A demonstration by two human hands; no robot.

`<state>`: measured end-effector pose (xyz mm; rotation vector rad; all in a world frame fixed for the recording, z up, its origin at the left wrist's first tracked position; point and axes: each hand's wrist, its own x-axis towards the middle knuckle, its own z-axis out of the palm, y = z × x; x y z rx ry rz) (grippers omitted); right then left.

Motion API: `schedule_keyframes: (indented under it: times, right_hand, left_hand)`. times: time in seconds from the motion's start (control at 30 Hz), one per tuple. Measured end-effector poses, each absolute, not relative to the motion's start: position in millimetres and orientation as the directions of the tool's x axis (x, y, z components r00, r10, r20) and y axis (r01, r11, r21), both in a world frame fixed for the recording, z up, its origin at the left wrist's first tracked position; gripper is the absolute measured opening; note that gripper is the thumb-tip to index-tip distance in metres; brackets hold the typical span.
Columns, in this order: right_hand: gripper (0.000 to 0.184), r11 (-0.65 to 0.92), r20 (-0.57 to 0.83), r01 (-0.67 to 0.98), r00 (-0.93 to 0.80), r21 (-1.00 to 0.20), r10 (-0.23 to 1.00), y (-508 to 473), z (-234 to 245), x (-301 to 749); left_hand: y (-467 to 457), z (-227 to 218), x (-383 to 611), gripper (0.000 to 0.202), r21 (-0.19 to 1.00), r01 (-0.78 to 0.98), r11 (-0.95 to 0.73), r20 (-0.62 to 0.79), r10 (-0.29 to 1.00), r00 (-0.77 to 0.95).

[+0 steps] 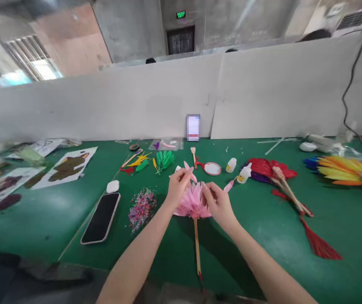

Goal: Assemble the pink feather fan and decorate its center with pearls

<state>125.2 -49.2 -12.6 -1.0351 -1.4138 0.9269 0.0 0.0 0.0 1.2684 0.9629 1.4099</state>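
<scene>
A pink feather fan (193, 202) with a wooden handle (197, 249) lies on the green table in front of me. My left hand (178, 185) is closed in a pinch on a loose pink feather (191, 172), above the fan's upper left edge. At the fan's right side, my right hand (217, 202) has its thumb and fingers curled together in a pinch. What those fingertips hold, if anything, is too small to make out. Part of the fan is hidden behind both hands. Another pink feather (229, 185) lies just past my right hand.
Glue bottles (244, 174) and a small round mirror (212, 169) stand or lie behind the fan. A red and purple fan (269, 168) and a yellow-orange fan (342, 169) lie right. Left are colourful scraps (142, 209), a dark phone (101, 218), green feathers (164, 160) and pictures (68, 166).
</scene>
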Motion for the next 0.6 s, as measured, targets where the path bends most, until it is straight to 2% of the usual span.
schedule_keyframes:
  times: [0.27, 0.6]
  right_hand:
    - [0.035, 0.275, 0.278, 0.051, 0.059, -0.96, 0.959, -53.2, -9.2, 127.2]
    - [0.035, 0.227, 0.227, -0.095, 0.01, -0.969, 0.974, -54.1, -9.3, 124.5]
  left_hand:
    - [-8.8, 5.1, 4.0, 0.042, 0.957, -0.191, -0.22, 0.218, 0.975, -0.032]
    - [-3.7, 5.3, 0.4, 0.043, 0.928, -0.312, -0.202, 0.191, 0.979, -0.068]
